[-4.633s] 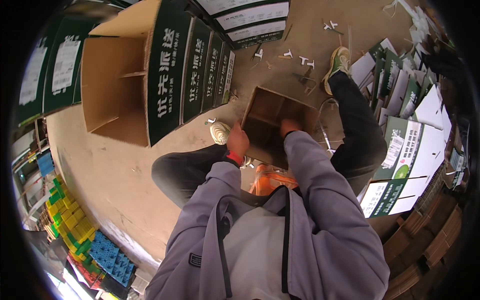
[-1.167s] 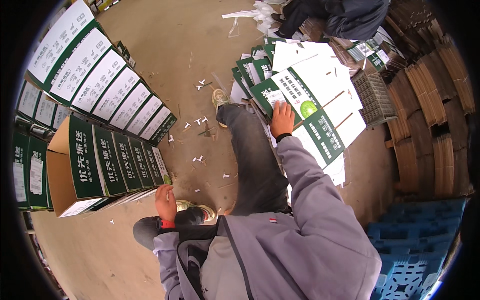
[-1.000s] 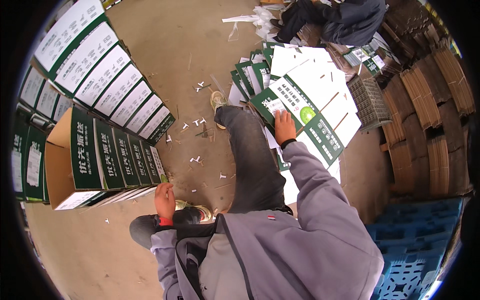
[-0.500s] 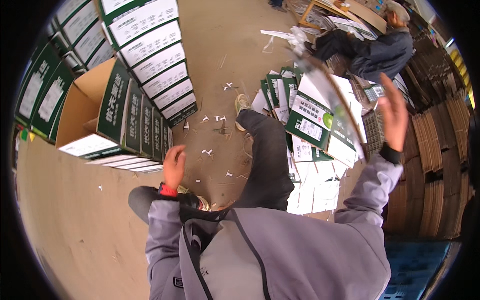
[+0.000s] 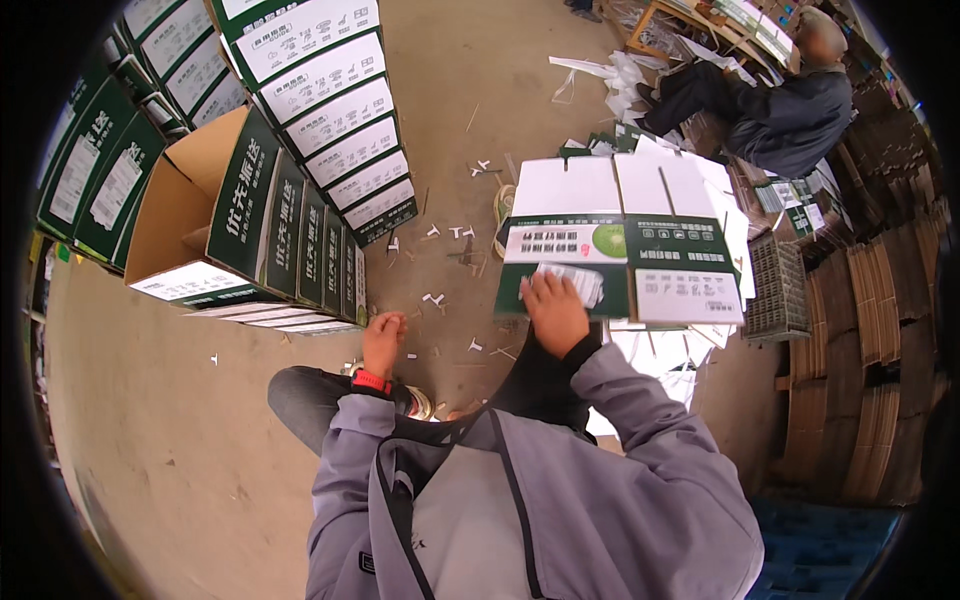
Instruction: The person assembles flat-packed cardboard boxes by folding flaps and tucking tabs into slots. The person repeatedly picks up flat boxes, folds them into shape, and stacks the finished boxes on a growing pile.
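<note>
A flattened green and white carton (image 5: 668,240) with a kiwi picture lies spread over a pile of others, just right of my legs. My right hand (image 5: 556,312) rests on its near left panel, over a white label, with the fingers lying on the surface. My left hand (image 5: 383,343), with a red band at the wrist, hovers above my bent leg; its fingers are curled in and nothing shows in them. Left of that hand stands an opened carton (image 5: 180,215), its brown inside showing, at the end of a row of similar green cartons (image 5: 310,245).
Tall stacks of green and white cartons (image 5: 335,110) rise at the far left. White scraps (image 5: 433,300) litter the floor. A person (image 5: 790,110) sits at the far right near a wooden table (image 5: 650,20). Brown flattened cardboard (image 5: 870,330) and a grey crate (image 5: 778,290) line the right.
The flattened carton, tilted up and blurred before, now lies flat over the pile. My right hand has come left and down onto it. The fingers of my left hand have curled in.
</note>
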Motion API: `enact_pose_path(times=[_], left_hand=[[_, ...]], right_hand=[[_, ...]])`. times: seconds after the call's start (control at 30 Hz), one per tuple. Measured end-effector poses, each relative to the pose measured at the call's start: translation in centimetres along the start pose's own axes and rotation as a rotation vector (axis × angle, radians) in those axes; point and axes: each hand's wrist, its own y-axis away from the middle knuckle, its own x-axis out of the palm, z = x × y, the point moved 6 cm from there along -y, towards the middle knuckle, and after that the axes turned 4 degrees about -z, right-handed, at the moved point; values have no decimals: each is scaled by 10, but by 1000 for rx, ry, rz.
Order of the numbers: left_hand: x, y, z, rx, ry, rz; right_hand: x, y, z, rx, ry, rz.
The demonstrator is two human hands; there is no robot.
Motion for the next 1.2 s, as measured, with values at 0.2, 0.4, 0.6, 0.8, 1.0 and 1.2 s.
enact_pose_path(times=[0.2,0.4,0.6,0.8,1.0,1.2], left_hand=[[9,-1,-27,38,36,-3],[38,0,-126,245,216,-70],[10,31,-271,819,497,-128],[-30,82,-268,788,705,-332],[-65,107,-186,708,457,-427],[-90,96,-134,671,361,-520]], right_hand=[[-227,-62,-58,-150,-243,-572],[-368,-10,-183,238,-910,-1144],[-202,-80,-311,219,-1811,-914],[-8,-110,-276,861,-1413,-781],[-7,-175,-164,462,-1445,-627],[20,-216,-95,513,-1667,-541]])
